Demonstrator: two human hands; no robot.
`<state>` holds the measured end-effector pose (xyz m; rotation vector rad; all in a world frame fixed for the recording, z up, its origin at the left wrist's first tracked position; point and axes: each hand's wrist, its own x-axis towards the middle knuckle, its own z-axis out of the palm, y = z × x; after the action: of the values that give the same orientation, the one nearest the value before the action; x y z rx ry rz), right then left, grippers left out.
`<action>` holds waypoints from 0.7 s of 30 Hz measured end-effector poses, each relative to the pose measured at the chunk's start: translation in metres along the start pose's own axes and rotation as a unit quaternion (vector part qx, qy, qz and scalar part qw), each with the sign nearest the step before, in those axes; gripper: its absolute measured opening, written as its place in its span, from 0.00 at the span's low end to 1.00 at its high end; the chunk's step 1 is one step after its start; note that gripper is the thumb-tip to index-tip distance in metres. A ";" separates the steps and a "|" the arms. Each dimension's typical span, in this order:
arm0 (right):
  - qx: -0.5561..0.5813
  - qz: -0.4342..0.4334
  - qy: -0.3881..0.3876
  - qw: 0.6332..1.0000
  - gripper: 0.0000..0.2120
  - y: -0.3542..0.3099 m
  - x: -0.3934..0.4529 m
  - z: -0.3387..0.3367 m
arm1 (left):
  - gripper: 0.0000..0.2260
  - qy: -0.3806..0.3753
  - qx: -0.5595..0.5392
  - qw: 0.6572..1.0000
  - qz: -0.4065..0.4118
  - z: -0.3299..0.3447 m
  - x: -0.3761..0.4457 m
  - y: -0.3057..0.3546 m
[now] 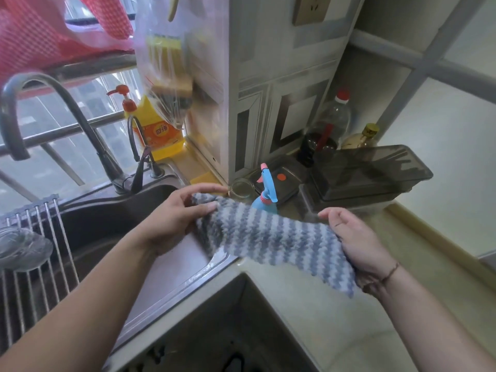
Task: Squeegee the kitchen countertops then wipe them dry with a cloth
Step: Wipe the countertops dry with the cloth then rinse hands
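A fluffy cloth [263, 237] with blue-grey and white stripes is stretched between both hands, above the sink's right rim and the pale countertop [308, 304]. My left hand [174, 218] grips its left end over the sink's edge. My right hand [357, 240] holds its right end, with the cloth's corner hanging below the wrist. No squeegee is in view.
A steel sink [112, 226] with a tall faucet [53, 108] and a roll-up drying rack [35, 251] lies at the left. Behind the cloth stand a blue spray bottle [265, 194], a glass jar [241, 187], dark plastic containers [367, 173], bottles [335, 116] and a yellow soap dispenser [158, 130].
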<state>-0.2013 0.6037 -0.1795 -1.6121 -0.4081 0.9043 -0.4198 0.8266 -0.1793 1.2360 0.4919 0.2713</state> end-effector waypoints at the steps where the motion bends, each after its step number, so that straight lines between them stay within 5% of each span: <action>1: 0.020 0.041 -0.048 0.998 0.20 0.002 -0.001 0.000 | 0.29 0.022 -0.001 1.000 -0.015 0.001 -0.001 -0.006; 3: 0.040 0.094 -0.149 0.983 0.28 0.005 -0.003 -0.004 | 0.22 0.041 0.011 0.998 -0.056 0.003 -0.006 -0.017; 6: -0.084 0.115 -0.177 0.974 0.16 0.012 -0.002 -0.008 | 0.25 0.029 0.147 0.985 -0.091 0.007 -0.014 -0.034; 9: -0.285 0.093 -0.113 0.947 0.11 0.035 0.011 -0.017 | 0.22 0.033 0.431 0.900 -0.056 0.015 -0.020 -0.055; 13: -0.443 0.029 -0.164 0.881 0.12 0.057 0.038 -0.035 | 0.11 -0.014 0.595 0.803 -0.040 0.023 -0.025 -0.090; 15: -0.433 0.037 -0.166 0.885 0.10 0.064 0.060 -0.035 | 0.13 -0.028 0.572 0.820 -0.019 0.021 -0.020 -0.109; 18: -0.271 0.116 -0.073 0.953 0.06 0.076 0.096 -0.024 | 0.12 0.033 0.334 0.935 -0.110 0.029 -0.006 -0.124; 21: -0.256 0.096 0.007 0.962 0.07 0.096 0.132 -0.014 | 0.07 0.171 0.245 0.937 -0.181 0.036 0.015 -0.152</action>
<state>-0.1267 0.6615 -0.3137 -2.1598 -0.5102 0.9814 -0.3988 0.7551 -0.3174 1.5555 1.1262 0.0449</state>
